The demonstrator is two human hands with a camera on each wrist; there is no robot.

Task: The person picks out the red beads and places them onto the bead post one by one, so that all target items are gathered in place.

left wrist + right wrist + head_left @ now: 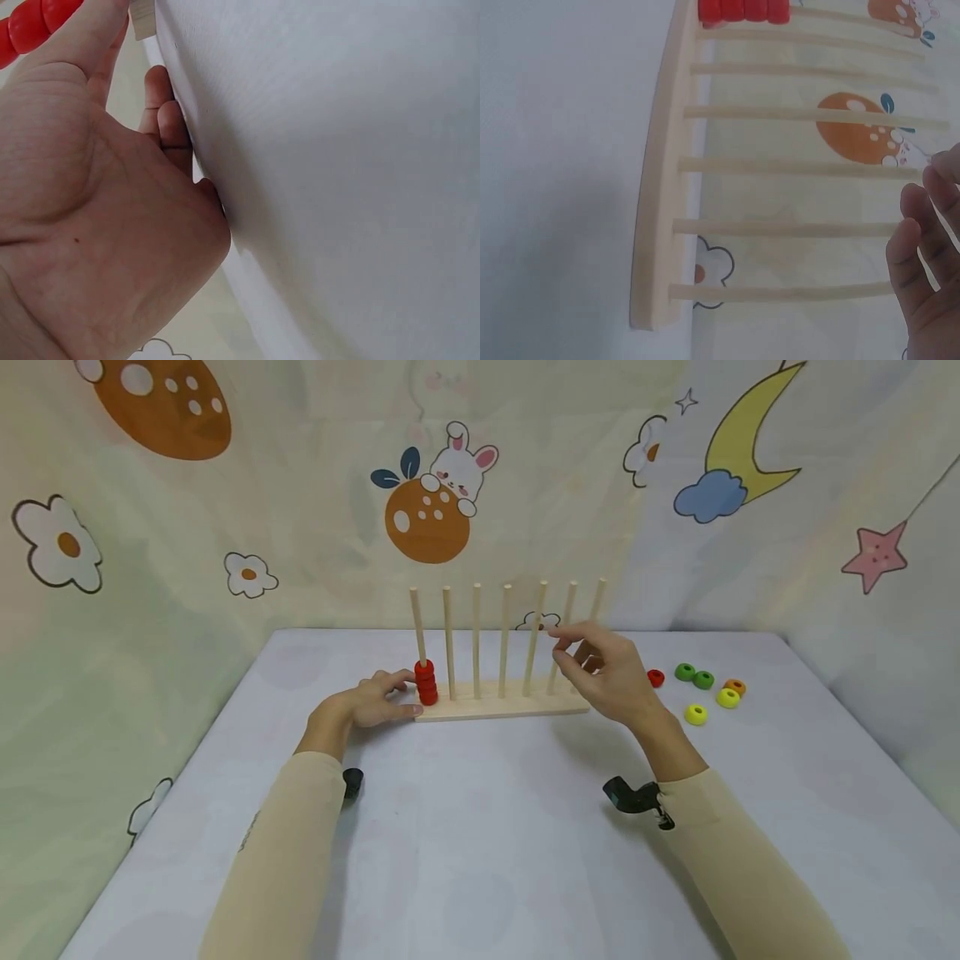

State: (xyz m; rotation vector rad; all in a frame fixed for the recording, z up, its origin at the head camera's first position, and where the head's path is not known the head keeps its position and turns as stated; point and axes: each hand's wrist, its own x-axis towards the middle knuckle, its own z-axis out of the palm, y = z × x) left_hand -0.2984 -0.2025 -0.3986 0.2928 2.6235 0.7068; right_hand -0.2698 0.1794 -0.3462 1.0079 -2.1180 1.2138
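Note:
A wooden peg stand [502, 708] with several upright pegs stands toward the back of the table. Several red beads [426, 683] are stacked at the foot of its leftmost peg. My left hand [367, 700] holds the stand's left end, thumb at the front edge and fingers reaching behind, next to the beads. In the left wrist view the red beads [30, 26] show past the thumb. Raised by the pegs on the right, my right hand [603, 668] has loosely bent fingers, thumb near the index finger. Nothing shows between its fingertips [906, 234].
Right of the stand lie loose beads: a red bead [656, 678], two green beads [703, 680], an orange bead [736, 686] and two yellow beads [696, 715]. A white cloth [472, 860] covers the table. A patterned curtain [315, 510] hangs behind.

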